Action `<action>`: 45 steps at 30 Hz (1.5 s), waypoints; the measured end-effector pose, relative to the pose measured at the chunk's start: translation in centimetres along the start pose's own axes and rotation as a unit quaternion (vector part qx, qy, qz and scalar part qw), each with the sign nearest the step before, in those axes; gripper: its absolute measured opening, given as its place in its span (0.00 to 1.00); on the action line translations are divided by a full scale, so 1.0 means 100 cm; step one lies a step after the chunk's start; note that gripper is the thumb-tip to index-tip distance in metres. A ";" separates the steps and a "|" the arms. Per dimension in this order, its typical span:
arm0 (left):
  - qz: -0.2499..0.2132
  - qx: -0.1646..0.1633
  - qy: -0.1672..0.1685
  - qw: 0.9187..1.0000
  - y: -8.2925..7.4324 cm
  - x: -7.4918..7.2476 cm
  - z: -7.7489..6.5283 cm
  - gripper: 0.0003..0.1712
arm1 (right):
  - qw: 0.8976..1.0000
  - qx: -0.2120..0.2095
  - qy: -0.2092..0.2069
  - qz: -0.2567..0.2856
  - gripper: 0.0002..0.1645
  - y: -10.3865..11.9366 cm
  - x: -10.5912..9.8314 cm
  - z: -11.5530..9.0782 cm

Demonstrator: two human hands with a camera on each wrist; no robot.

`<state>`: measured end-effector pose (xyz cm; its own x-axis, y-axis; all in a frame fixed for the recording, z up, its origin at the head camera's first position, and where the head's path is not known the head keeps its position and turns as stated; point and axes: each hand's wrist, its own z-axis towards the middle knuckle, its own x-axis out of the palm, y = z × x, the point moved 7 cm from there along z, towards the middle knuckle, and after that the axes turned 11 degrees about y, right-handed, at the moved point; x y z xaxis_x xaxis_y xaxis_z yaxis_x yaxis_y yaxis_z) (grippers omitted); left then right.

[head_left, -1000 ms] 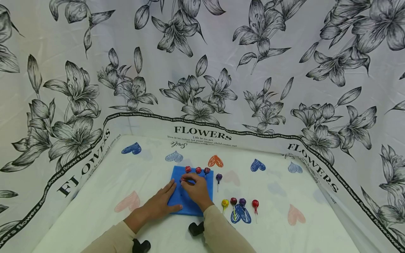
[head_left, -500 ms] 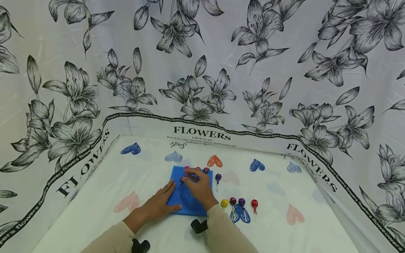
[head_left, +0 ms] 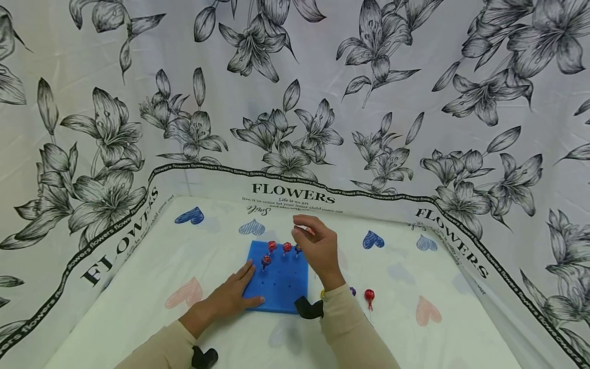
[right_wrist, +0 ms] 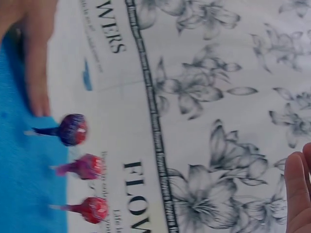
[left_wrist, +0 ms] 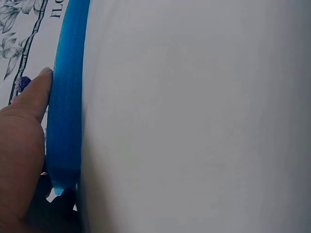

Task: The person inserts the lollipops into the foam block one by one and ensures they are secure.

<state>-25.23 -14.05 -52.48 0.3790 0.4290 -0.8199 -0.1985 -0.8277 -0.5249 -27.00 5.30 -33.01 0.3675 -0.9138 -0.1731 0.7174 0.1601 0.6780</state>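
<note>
A blue foam board [head_left: 281,294] with small holes lies in front of me. Three lollipops stand along its far edge: a red one [head_left: 272,246], another red one [head_left: 287,248] and a dark one [head_left: 298,249] partly behind my right hand. A dark red-and-purple lollipop [head_left: 266,261] stands in the row nearer me, also seen as a dark lollipop [right_wrist: 73,130] in the right wrist view. My left hand [head_left: 230,292] rests with fingers spread on the board's left edge. My right hand [head_left: 319,251] is raised over the board's right side, fingers loosely bent and holding nothing.
Right of the board lie loose lollipops: a red one [head_left: 370,295], a purple one [head_left: 352,291] and a yellow one [head_left: 322,294], the last two mostly behind the right sleeve. Heart-printed white cloth [head_left: 221,230] covers the table. A flower-printed curtain [head_left: 184,107] hangs behind.
The right hand has let go of the dark red-and-purple lollipop, which stays upright in the board, and has lifted away to the right. The left hand has stayed put.
</note>
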 end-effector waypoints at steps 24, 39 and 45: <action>-0.005 0.003 0.001 1.000 0.002 -0.001 0.001 0.59 | 0.996 0.013 -0.080 -0.045 0.17 -0.013 -0.089 0.008; -0.011 0.003 0.002 1.000 0.000 -0.002 -0.001 0.59 | 0.980 0.150 -0.094 -0.088 0.18 -0.078 -0.109 -0.019; -0.013 0.003 0.003 1.000 -0.001 -0.002 -0.001 0.59 | 0.970 0.209 -0.088 -0.092 0.18 -0.104 -0.112 -0.031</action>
<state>-25.18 -14.08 -52.24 0.3901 0.4474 -0.8048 -0.1936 -0.8147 -0.5467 -36.74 15.05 -40.38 0.1224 -0.9681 -0.2185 0.4456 -0.1431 0.8837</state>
